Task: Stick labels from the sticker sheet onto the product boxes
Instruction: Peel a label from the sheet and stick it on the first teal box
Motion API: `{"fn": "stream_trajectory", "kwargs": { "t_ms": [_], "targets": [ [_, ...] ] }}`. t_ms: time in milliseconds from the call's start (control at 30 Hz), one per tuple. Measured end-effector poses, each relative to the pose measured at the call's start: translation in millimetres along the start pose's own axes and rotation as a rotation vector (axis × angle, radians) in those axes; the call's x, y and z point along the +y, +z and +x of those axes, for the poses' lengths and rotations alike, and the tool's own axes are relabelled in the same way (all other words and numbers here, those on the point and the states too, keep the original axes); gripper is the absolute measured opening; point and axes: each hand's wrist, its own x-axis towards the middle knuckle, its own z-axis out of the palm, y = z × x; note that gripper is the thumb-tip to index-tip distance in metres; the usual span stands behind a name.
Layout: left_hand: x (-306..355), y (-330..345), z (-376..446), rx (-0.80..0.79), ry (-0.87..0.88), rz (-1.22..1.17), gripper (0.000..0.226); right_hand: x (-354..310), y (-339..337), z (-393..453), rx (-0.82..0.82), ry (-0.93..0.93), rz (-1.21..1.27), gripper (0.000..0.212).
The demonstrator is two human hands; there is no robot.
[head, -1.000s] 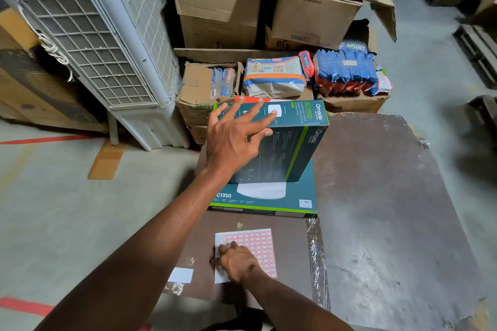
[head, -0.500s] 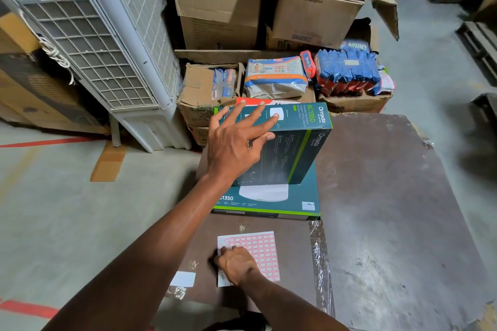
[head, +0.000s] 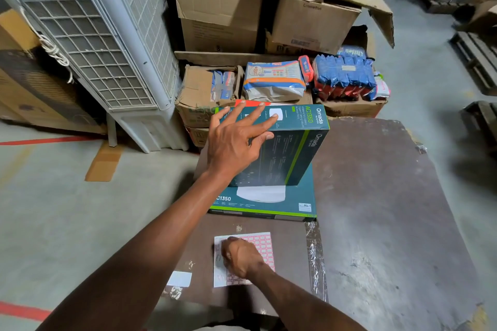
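Observation:
A teal Omada product box (head: 293, 148) stands on edge on top of a second teal box (head: 269, 204) that lies flat on the brown table (head: 376, 196). My left hand (head: 234, 142) lies against the upright box with its fingers spread over the top edge and front face. Nearer to me, a white sticker sheet (head: 265, 244) with rows of red-framed labels lies flat. My right hand (head: 242, 255) rests on the sheet's left part with fingers curled down onto it; the fingertips are hidden.
A small white paper piece (head: 179, 278) lies left of the sheet near the table's edge. Behind the table stand cardboard cartons (head: 215, 8), blue packs (head: 344, 75) and a white air cooler (head: 102, 48). Dark pallets (head: 476, 56) are at the right.
Hardly anything differs. My left hand stays on the upright box and my right hand stays curled on the sticker sheet, with only small finger shifts.

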Motion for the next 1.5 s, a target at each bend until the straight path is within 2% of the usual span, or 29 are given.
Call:
{"fn": "stream_trajectory", "kwargs": {
  "t_ms": [67, 167, 367, 533, 733, 900, 1000, 1167, 1333, 1500],
  "targets": [
    [0, 0, 0, 0.003, -0.001, 0.001, 0.033, 11, -6, -3, 0.096, 0.051, 0.194, 0.010],
    [0, 0, 1, 0.002, -0.008, -0.003, 0.033, 26, -21, -7, 0.194, 0.083, 0.416, 0.012],
    [-2, 0, 2, -0.014, -0.008, 0.006, 0.034, 31, -72, -32, 0.429, 0.095, 0.698, 0.016],
    [-1, -1, 3, -0.022, -0.012, 0.010, 0.035, 9, -145, -66, 0.703, 0.018, 0.815, 0.008],
    [-2, -2, 3, -0.036, -0.009, 0.018, 0.035, -21, -238, -102, 0.902, -0.156, 0.719, 0.003],
    [-1, -6, 3, -0.053, -0.014, 0.003, 0.038, -20, -276, -103, 1.045, -0.119, 0.404, 0.006],
    [-2, -7, 2, -0.070, -0.009, 0.003, 0.041, -16, -286, -91, 1.001, -0.072, 0.257, 0.013],
    [-2, -8, 2, -0.078, -0.008, 0.014, 0.043, -25, -297, -76, 0.962, -0.112, 0.142, 0.006],
    [-2, -9, 2, -0.084, -0.024, -0.008, 0.037, -33, -296, -72, 0.953, -0.101, 0.076, 0.037],
    [-2, -10, 3, -0.084, -0.015, -0.013, 0.040, -38, -295, -71, 0.965, -0.035, 0.105, 0.039]
  ]
}}
